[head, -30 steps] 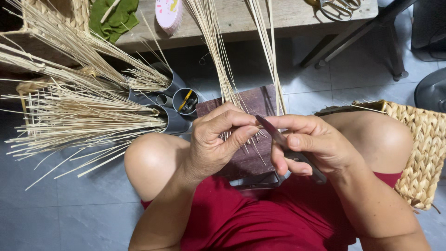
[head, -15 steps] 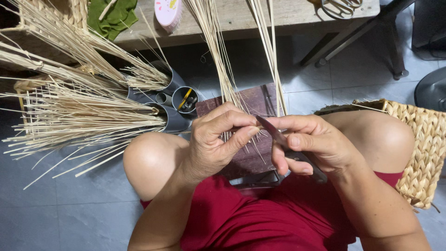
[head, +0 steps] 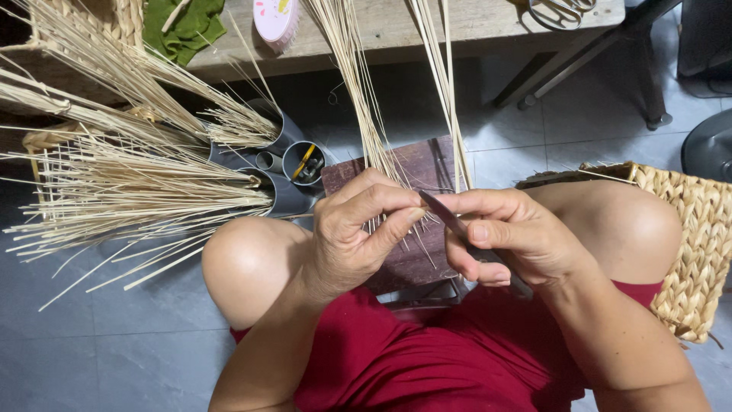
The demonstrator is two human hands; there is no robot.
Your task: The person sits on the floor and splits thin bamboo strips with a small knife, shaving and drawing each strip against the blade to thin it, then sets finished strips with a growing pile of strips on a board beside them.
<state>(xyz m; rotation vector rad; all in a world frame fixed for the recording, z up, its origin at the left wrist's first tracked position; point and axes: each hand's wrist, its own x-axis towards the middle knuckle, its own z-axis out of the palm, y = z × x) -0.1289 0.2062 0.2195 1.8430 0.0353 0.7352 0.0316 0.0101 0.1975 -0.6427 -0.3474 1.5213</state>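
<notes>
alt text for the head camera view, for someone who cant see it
A seated person's left hand pinches thin pale reed strands while the right hand holds a dark narrow blade against them. A woven basket sits by the right knee, more reed bundles at left.

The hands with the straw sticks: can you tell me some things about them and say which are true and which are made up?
1. The left hand pinches thin straw sticks. True.
2. The right hand holds a dark knife. True.
3. The woven basket sits by the left knee. False: it is beside the right knee.
4. Scissors lie on the floor. False: they lie on the wooden bench.
5. A green cloth lies on the bench. True.
</notes>
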